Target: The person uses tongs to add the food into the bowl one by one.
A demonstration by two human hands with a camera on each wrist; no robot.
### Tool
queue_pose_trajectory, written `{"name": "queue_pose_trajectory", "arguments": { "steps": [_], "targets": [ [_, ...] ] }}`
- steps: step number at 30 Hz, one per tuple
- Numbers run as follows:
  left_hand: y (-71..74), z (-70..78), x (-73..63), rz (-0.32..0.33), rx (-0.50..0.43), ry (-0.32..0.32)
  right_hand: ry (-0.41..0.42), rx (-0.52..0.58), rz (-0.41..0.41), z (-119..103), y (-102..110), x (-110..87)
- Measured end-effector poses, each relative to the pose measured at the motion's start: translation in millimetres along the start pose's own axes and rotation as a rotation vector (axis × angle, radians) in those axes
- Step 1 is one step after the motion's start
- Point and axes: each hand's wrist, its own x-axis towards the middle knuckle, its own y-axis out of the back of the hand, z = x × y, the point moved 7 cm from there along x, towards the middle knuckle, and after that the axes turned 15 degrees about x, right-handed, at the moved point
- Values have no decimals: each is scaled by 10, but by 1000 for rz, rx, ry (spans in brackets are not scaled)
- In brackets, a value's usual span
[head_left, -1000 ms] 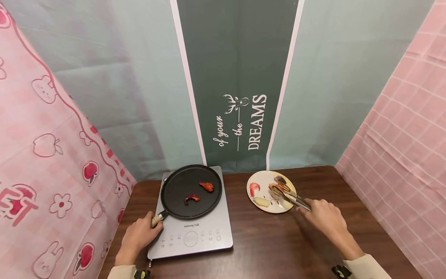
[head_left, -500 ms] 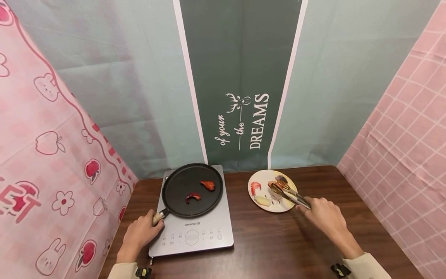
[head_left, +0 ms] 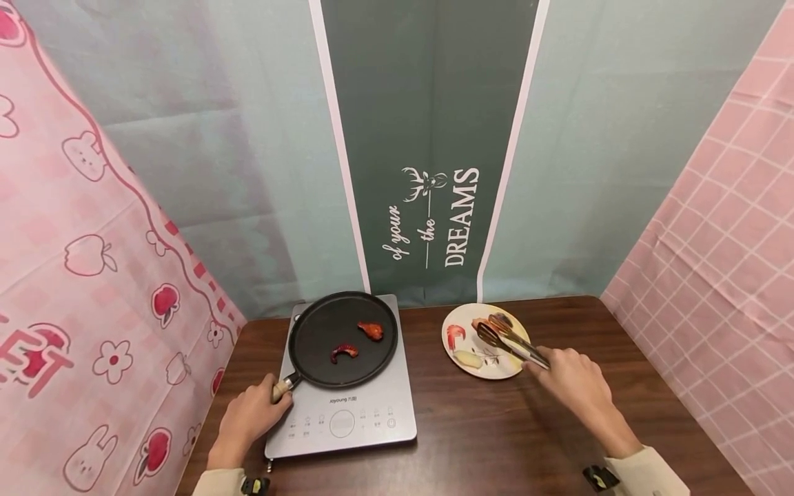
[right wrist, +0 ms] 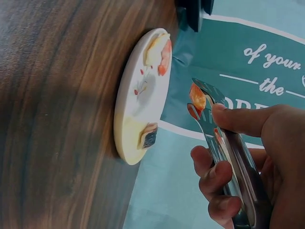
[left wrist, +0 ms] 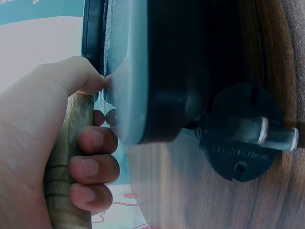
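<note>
My left hand (head_left: 253, 412) grips the wooden handle (left wrist: 76, 124) of a flat black frying pan (head_left: 316, 334). In the pan lie a reddish-brown chicken drumstick (head_left: 371, 331) and a dark red curled piece like an octopus tentacle (head_left: 344, 353). Metal tongs (right wrist: 248, 179) are held in my right hand (head_left: 573, 379), thumb on one arm and fingers round the other. Between their tips is an orange food piece (right wrist: 197, 98), up off the white plate (right wrist: 125, 102). The plate bears a red shrimp (head_left: 455, 336), a pale yellow slice (head_left: 468, 358) and a dark-skinned piece (right wrist: 148, 136).
Under the pan is a silver induction cooker (head_left: 366, 427) with a touch panel. A black plug (left wrist: 245, 131) shows beside it in the left wrist view. Fabric walls stand behind and at both sides of the brown wooden table (head_left: 484, 434).
The tongs have drawn closed round the orange piece and lifted it from the plate, shifting slightly left. My left hand and the pan stay as they were.
</note>
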Motion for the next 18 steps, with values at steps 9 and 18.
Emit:
{"name": "queue_pose_trajectory", "arguments": {
  "steps": [9, 18],
  "targets": [
    [-5, 1, -4, 13, 2, 0, 23, 2, 23, -70, 68, 39],
    [2, -3, -9, 15, -1, -1, 44, 1, 47, -118, 137, 58]
  ]
}}
